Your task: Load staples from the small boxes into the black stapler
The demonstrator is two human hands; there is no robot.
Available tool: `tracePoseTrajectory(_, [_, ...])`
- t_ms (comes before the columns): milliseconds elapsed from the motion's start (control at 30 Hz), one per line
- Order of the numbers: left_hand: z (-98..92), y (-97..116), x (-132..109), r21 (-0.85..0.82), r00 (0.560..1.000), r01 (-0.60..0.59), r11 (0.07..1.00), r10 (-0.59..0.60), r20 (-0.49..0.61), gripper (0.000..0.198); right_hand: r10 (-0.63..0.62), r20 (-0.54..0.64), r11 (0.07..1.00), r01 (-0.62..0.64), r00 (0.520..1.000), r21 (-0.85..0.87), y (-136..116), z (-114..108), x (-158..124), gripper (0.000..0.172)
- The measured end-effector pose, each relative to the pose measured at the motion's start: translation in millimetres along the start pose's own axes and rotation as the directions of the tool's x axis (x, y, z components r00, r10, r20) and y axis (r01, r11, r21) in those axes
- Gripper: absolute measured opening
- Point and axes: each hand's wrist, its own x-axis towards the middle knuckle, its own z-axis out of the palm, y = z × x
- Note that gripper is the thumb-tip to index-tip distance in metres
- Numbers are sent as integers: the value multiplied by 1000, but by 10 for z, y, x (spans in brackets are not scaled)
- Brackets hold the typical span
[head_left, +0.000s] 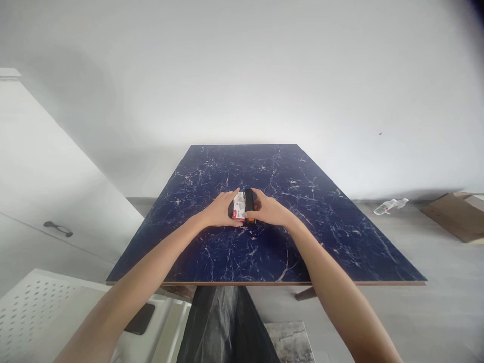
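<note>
My left hand [220,210] is curled round the left side of a small red-and-white box [239,205], its thumb toward me. A dark rounded thing [230,209] shows between that palm and the box; its kind is unclear. Against the box's right side stands a black oblong object [248,197] with an orange patch near its lower end. My right hand [270,207] closes on this black object from the right, and its thumb reaches the box's lower edge. Both hands are near the middle of the blue marbled table [242,257]. Fingers partly hide the items.
A white cabinet [56,176] stands at the left. Near my left forearm a black flat phone-like object [140,318] lies on a white surface. On the floor at the right are a clear plastic bottle [390,205] and a cardboard box [449,217]. A wall is behind the table.
</note>
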Motion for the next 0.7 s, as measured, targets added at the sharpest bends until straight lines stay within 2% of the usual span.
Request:
tracePoseTrajectory(167, [34, 80, 119, -38, 1000, -11, 999, 9, -30, 126, 24, -88, 995, -32, 996, -91, -16, -19, -18, 84])
tracePoseTrajectory(300, [158, 230, 390, -38, 999, -29, 999, 27, -36, 129, 59, -119, 990, -73, 991, -117, 177, -220, -61, 84])
tracePoseTrajectory(433, [361, 451, 839, -37, 997, -79, 996, 79, 11, 130, 126, -164, 976, -151, 978, -156, 479, -543, -207, 84])
tracePoseTrajectory(567, [680, 746, 1395, -23, 988, -155, 988, 155, 21, 130, 179, -233, 958, -223, 956, -178, 865, -937, -391, 82])
tracePoseTrajectory(700, [1053, 1121, 1942, -37, 990, -144, 989, 144, -6, 132, 258, -353, 932, -329, 899, -156, 1278, -1346, -541, 80])
